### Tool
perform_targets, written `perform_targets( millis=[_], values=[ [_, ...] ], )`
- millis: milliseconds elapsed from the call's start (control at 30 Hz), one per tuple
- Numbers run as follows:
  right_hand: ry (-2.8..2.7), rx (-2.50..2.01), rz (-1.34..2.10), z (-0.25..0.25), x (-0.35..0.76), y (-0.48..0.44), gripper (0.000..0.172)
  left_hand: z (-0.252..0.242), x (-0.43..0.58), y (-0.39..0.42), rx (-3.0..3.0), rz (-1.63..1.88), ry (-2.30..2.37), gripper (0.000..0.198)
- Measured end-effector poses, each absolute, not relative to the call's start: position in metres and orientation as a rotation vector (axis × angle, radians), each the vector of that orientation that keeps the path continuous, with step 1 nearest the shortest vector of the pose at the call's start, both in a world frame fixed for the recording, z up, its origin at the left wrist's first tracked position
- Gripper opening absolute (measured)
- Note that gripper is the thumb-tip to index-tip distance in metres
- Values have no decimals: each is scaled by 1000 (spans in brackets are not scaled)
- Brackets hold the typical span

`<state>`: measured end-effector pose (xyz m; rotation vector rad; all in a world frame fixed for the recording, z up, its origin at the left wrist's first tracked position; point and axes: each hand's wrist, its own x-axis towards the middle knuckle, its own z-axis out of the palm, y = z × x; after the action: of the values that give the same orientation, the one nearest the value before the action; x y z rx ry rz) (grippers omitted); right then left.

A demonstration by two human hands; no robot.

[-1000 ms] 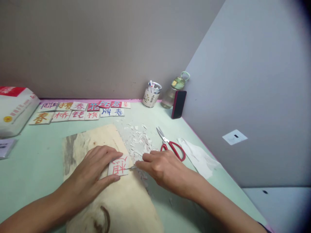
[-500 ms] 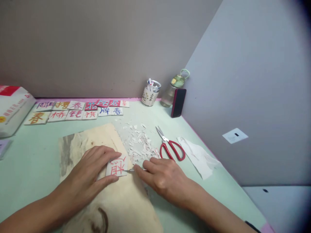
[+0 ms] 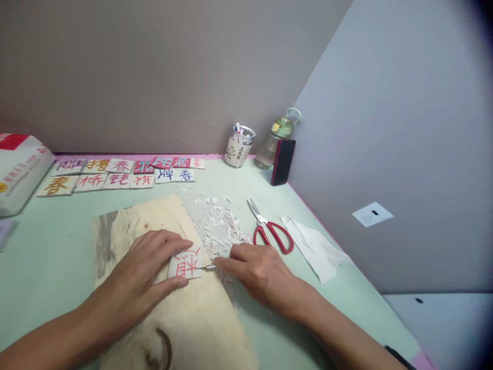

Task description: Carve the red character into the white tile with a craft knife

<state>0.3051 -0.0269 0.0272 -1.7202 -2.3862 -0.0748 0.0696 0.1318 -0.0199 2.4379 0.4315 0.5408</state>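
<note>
A small white tile (image 3: 186, 264) with a red character on it lies on a pale wooden board (image 3: 204, 313). My left hand (image 3: 154, 264) grips the tile from the left, thumb along its near edge and fingers along its far edge. Closed around a thin carving knife (image 3: 210, 267), my right hand (image 3: 256, 267) is just right of the tile. The metal tip touches or nearly touches the character's right side; most of the handle is hidden in the fingers.
White shavings (image 3: 221, 226) are scattered beyond the board. Red-handled scissors (image 3: 271, 228) and white tissue (image 3: 316, 252) lie to the right. Lettered tiles (image 3: 119, 181) line the back left beside a white bag (image 3: 23, 174). A can of pens (image 3: 239, 149), bottle (image 3: 265, 149) and phone (image 3: 284, 162) stand behind.
My right hand has shifted slightly up and away from me, with the knife tip moving a little up the character. The left hand and tile stay in place.
</note>
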Motion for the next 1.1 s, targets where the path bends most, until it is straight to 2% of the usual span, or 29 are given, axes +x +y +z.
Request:
perform_targets(
  millis=[167, 333, 633, 900, 1000, 1100],
  values=[
    [-2377, -1746, -87, 27, 302, -25, 26, -20, 70, 132, 2436, 543, 417, 36],
    [-2376, -1781, 87, 30, 301, -27, 21, -20, 70, 131, 2423, 553, 431, 36],
    [-2222, -1958, 279, 32, 291, -31, 21, -21, 71, 133, 2417, 515, 436, 39],
    [-2213, -2008, 312, 35, 288, -33, 14, -21, 72, 133, 2431, 561, 423, 37],
    [-2268, -1980, 180, 36, 287, -33, 15, -20, 72, 133, 2434, 545, 429, 37],
    [-2381, -1832, -134, 35, 289, -32, 18, -19, 72, 132, 2436, 552, 431, 35]
  ],
)
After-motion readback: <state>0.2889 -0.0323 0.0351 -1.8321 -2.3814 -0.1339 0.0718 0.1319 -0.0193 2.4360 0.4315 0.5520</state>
